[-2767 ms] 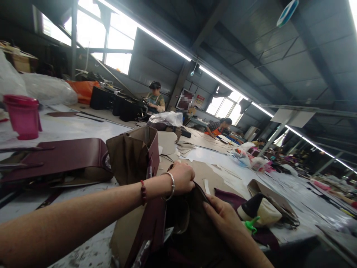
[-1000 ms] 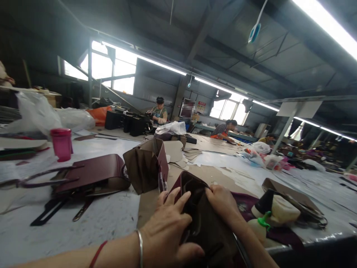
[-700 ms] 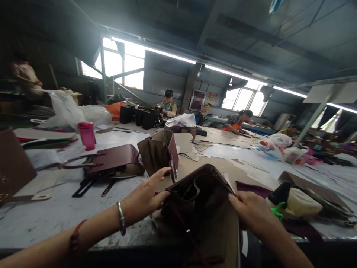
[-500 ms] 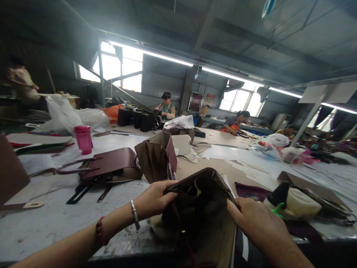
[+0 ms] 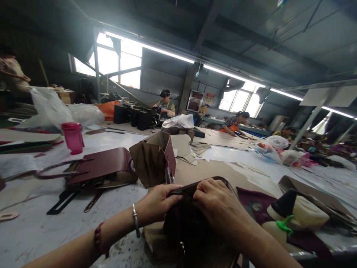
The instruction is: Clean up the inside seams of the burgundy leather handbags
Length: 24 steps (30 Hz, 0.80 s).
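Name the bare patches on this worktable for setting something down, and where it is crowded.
Bare: the table front-left, between the flat maroon bag and the left hand; also between the pink cup and the upright brown bag. Crowded: right of the held dark bag, with bottles.

Left of the dark bag [image 5: 195, 238] I see bare tabletop [image 5: 69, 230] to pass over. Just behind it the upright brown bag [image 5: 152, 162] blocks; right, probably glue bottles [image 5: 301, 217] crowd close.
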Available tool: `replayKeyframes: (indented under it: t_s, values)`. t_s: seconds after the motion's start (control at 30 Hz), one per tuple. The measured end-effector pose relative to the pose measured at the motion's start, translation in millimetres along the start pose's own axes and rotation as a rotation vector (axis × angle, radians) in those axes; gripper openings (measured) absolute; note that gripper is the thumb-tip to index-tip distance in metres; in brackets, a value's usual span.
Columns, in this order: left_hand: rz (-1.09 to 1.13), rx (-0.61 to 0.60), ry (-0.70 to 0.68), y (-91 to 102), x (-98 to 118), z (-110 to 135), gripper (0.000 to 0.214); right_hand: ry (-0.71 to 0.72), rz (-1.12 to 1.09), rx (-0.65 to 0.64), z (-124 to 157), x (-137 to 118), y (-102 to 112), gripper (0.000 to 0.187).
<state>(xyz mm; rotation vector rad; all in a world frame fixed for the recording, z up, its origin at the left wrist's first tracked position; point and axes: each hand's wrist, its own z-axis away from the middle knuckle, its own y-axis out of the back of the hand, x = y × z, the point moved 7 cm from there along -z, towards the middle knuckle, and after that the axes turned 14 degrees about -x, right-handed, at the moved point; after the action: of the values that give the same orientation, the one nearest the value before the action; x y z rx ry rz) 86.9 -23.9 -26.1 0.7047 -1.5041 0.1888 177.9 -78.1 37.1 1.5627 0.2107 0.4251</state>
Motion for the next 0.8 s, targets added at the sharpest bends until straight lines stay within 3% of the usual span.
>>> replayKeyframes:
  t_s: [0.13, 0.4, 0.8]
  values:
    - [0.028, -0.002, -0.018, 7.5, -3, -3, 0.035, -0.002, -0.102, -0.116, -5, -1, -15, 0.017]
    - [-0.184, 0.027, 0.009, 15.4, -4, -14, 0.034, -0.282, 0.115, 0.059, -8, 18, -5, 0.016]
    - [-0.208, -0.024, -0.018, 19.1, -1, -22, 0.029, -0.381, -0.009, -0.019, -19, 28, -6, 0.014]
